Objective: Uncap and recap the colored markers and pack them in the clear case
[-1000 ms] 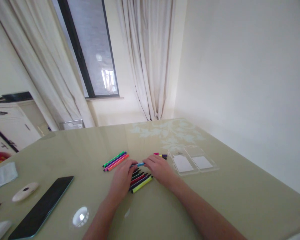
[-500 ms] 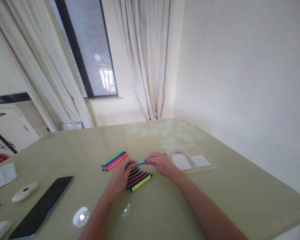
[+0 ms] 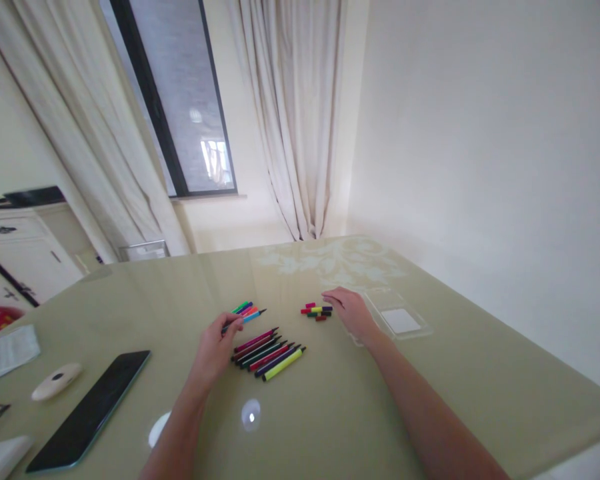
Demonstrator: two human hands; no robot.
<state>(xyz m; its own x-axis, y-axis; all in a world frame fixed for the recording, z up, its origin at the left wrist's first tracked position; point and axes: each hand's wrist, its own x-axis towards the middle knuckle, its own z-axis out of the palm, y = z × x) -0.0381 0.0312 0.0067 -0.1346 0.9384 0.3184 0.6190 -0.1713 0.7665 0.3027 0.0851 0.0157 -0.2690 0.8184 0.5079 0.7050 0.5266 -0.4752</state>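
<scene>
My left hand (image 3: 213, 348) grips an uncapped blue marker (image 3: 253, 316) and lays it beside a small group of uncapped markers (image 3: 243, 308) at the far left. Just to the right of my hand a row of several capped markers (image 3: 267, 350) lies on the olive table (image 3: 330, 413), the yellow one nearest me. My right hand (image 3: 351, 312) rests flat on the table, fingertips touching a little pile of coloured marker caps (image 3: 317, 311). A clear plastic case (image 3: 400, 320) lies open right behind that hand, partly covered by it.
A dark tablet (image 3: 87, 408) and a white oval object (image 3: 57, 381) lie at the left front, with a folded paper (image 3: 7, 353) beyond them. The wall runs along the table's right side. Curtains and a window stand behind the far edge.
Both hands pulled the cap off the blue marker and moved apart. My left hand carried the marker left to the uncapped group; my right hand went right to the cap pile.
</scene>
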